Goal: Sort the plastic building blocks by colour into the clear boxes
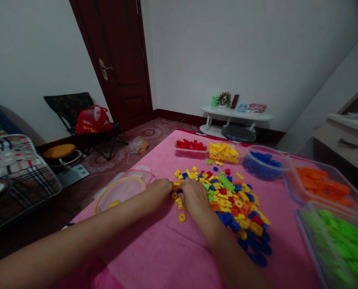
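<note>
A heap of small plastic building pieces (233, 200) in yellow, blue, red, green and orange lies on a pink cloth (166, 257). My left hand (159, 192) rests at the heap's left edge with fingers curled over yellow pieces. My right hand (193, 196) lies beside it, back up, fingers bent down onto the pieces. What either hand holds is hidden. A single yellow round piece (182, 217) lies just in front of my right hand.
Clear tubs hold sorted pieces: red (191, 146), yellow (224, 152), blue (264, 160), orange (323, 182), green (341, 237). A yellow-rimmed lid (120, 192) lies at the cloth's left edge. Beyond are a folding chair (76, 116), a dark door and a white low shelf (236, 114).
</note>
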A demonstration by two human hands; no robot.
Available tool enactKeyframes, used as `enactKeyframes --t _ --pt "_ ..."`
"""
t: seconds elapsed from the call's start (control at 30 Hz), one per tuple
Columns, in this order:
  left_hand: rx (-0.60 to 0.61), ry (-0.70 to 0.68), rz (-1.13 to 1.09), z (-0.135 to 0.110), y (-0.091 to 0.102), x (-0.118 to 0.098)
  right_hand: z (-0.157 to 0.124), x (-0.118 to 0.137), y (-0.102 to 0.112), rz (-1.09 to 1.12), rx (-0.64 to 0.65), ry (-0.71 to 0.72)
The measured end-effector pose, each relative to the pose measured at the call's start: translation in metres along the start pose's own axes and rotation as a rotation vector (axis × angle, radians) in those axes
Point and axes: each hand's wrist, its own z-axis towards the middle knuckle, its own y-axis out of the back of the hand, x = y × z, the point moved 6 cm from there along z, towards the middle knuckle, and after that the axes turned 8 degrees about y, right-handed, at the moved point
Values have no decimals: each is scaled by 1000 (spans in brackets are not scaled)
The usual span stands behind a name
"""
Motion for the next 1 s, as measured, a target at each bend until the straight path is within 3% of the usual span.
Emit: enactKeyframes --t 0.17,0.27,0.37,0.47,0.53,0.6,0.67,0.7,0.77,0.8,0.9,1.0 --pt "49 -51 -228 6 6 -1 -4 -19 13 179 -111 -66" --pt "91 10 -646 10 17 -2 -9 -39 38 367 -301 -135" --pt "336 187 -1391 9 6 -13 -14 -48 62 481 -444 -148" --pt "618 274 -2011 5 -7 -40 -13 -42 74 532 -430 -75" --pt "726 269 -2173 8 -10 -54 -15 -42 80 558 -436 -55" --pt "762 280 -2193 19 -9 -61 -20 -50 90 589 -518 -80" --pt "662 337 -2167 42 1 -57 -28 -64 102 641 -627 -133" --pt "558 369 -2152 57 10 -52 -32 -73 108 676 -678 -167" --pt "220 463 -2080 92 33 -31 -41 -88 118 747 -757 -235" --pt "144 476 -2067 109 45 -25 -44 -95 122 777 -784 -261" --pt "-9 520 -2021 155 72 -7 -50 -105 127 816 -817 -301" --pt "-76 571 -1931 180 79 7 -50 -106 127 818 -817 -309"
